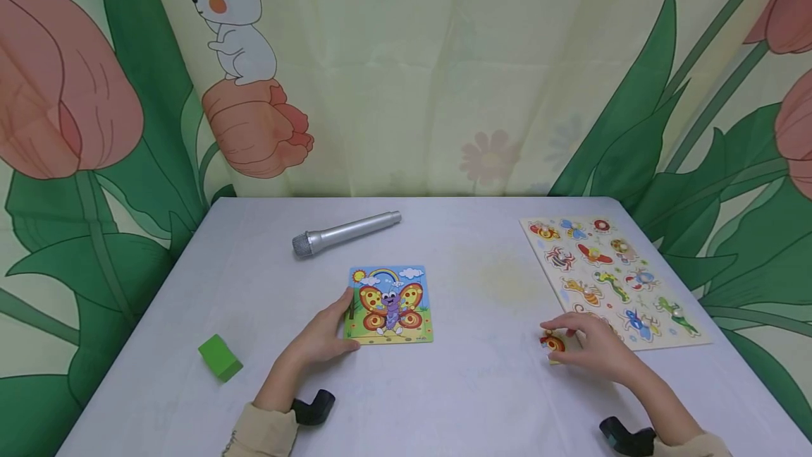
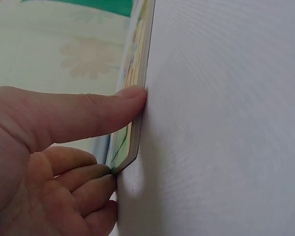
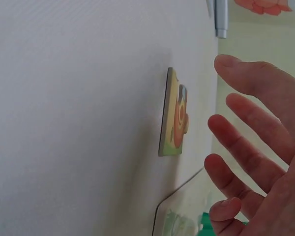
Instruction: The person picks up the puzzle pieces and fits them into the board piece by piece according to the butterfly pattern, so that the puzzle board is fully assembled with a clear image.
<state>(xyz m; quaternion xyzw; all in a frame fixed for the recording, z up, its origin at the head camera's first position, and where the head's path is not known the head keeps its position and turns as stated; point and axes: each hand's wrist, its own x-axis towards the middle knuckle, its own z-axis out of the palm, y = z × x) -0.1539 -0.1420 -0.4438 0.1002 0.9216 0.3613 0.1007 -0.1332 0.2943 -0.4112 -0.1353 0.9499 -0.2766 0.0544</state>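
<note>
My left hand (image 1: 323, 330) holds a square butterfly picture puzzle (image 1: 388, 305) at its near left corner. In the left wrist view the thumb presses the puzzle's near edge (image 2: 133, 132), with the fingers curled against its side. The puzzle lies flat on the table. My right hand (image 1: 593, 348) hovers with spread, bent fingers over a small flat picture piece (image 1: 553, 344) bearing an orange swirl. The right wrist view shows this piece (image 3: 174, 115) lying on the table, a raised part on top, apart from the fingers. Part of it is hidden by the hand in the head view.
A large board of insect pictures (image 1: 612, 273) lies at the right, its near left corner beside the right hand. Behind the puzzle is a silver microphone (image 1: 347, 233). A green block (image 1: 220, 358) sits at the left. Beyond the white table (image 1: 469, 386) hangs a printed curtain.
</note>
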